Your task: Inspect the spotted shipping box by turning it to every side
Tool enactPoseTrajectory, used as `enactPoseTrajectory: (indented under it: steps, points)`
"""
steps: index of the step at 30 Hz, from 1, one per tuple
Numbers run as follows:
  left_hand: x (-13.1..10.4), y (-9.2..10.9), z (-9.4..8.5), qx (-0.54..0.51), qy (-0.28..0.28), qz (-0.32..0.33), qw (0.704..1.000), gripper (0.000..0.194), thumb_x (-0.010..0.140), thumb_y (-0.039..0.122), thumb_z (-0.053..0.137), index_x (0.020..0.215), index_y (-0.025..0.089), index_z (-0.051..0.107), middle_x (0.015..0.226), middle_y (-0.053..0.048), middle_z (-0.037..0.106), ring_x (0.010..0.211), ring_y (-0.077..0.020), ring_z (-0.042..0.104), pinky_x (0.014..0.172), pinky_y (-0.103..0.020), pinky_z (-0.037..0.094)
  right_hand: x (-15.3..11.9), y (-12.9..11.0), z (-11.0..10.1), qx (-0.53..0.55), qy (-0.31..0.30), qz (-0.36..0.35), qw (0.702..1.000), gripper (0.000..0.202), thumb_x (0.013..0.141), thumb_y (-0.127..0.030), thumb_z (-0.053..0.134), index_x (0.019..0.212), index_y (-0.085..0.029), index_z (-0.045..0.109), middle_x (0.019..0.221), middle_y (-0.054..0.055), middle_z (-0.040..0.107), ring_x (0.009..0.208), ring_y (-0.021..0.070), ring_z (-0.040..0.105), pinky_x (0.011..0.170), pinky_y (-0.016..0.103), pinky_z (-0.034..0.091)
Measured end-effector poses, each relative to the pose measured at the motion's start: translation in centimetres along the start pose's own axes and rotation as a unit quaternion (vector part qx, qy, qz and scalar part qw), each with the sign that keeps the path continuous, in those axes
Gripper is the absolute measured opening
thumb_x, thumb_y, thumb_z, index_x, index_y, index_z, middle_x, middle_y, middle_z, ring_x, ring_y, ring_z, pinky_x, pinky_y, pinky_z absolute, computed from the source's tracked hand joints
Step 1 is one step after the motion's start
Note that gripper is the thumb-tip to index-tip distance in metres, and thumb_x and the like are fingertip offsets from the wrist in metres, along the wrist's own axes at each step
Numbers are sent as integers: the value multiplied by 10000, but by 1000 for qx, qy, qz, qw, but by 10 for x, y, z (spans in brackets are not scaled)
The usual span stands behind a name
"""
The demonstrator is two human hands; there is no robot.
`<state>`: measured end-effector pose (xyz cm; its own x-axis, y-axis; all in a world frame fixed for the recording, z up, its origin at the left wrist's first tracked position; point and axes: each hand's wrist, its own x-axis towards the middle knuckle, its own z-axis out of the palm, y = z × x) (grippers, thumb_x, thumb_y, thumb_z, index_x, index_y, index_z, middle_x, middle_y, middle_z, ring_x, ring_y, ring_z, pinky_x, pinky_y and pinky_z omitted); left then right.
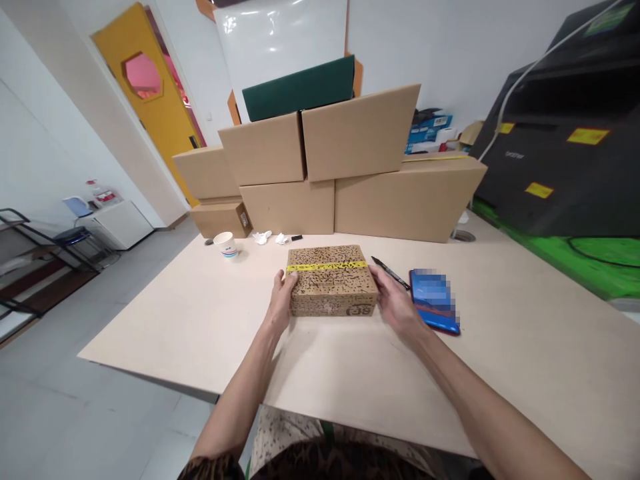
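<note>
Table [200, 300] | cartons [360, 147] behind | marker [393, 273] nearby | left hand [284, 297], right hand [393, 299] clasp speckled box [330, 281]

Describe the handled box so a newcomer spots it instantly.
On the pale table, find the stacked plain cartons. Nearer, between the left hand and right hand, sits a small yellow-banded box; unlike the cartons, it is covered in black speckles.

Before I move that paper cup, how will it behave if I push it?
The paper cup could tip if pushed high up, as it narrows toward its base. Its papery wall looks light and might dent under a firm grip.
</note>
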<state>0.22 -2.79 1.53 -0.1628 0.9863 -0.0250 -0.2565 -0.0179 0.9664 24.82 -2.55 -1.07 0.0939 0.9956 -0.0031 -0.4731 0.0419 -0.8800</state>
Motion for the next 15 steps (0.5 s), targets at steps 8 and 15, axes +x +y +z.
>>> enactPoseTrajectory:
  steps: [8, 15]
  points:
    - [-6, 10, -2, -73, -45, 111, 990, 584, 829, 678, 727, 1239, 262, 700, 1522, -82, 615, 1483, -308, 490, 1185, -448, 433, -2, -11, -3, 71, 27, -75, 994, 405, 854, -630, 693, 1100, -318, 770, 1215, 23, 795, 1256, 267, 688, 1085, 446, 552]
    - [-8, 7, -3, -68, -39, 107, 991, 647, 833, 724, 690, 1268, 246, 712, 1478, -87, 661, 1490, -340, 487, 1206, -473, 416, -5, -9, -6, 63, 32, -79, 994, 340, 847, -577, 731, 1006, -283, 794, 1105, 43, 810, 1128, 241, 729, 996, 386, 584]
